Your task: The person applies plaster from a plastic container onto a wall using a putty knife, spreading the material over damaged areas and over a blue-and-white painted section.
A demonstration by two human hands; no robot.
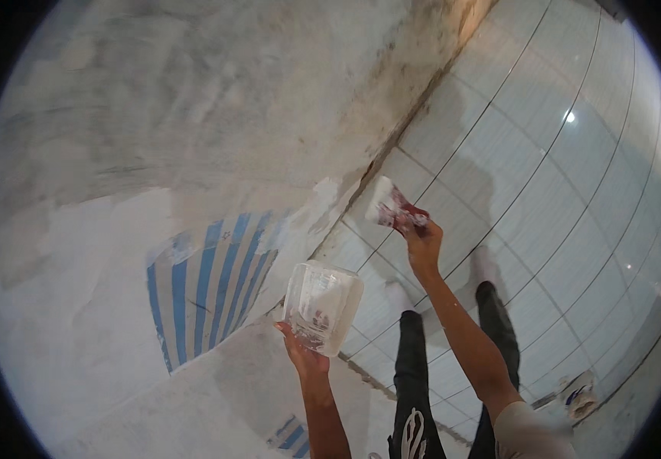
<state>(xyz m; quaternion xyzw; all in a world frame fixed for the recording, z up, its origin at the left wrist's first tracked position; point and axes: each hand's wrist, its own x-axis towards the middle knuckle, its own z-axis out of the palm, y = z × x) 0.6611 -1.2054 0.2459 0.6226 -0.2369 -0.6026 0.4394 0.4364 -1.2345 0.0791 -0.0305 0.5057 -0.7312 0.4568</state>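
My left hand (305,349) grips a translucent rectangular plastic tub (338,279) from below, with its open top facing up. White residue coats the tub's inside walls. Out to the right, my right hand (424,245) is closed on a wide paintbrush (392,205). Its reddish handle is smeared with white, and the bristles, thick with white, point up and left toward the foot of the wall. Brush and tub are apart, and the brush does not appear to touch the wall (216,99).
A blue-and-white striped patch (200,298) shows on the wall among white-coated areas, with a smaller striped patch (291,436) lower down. Pale floor tiles (552,191) meet the wall along a dark, dirty seam. A small whitish object (579,398) lies at the lower right.
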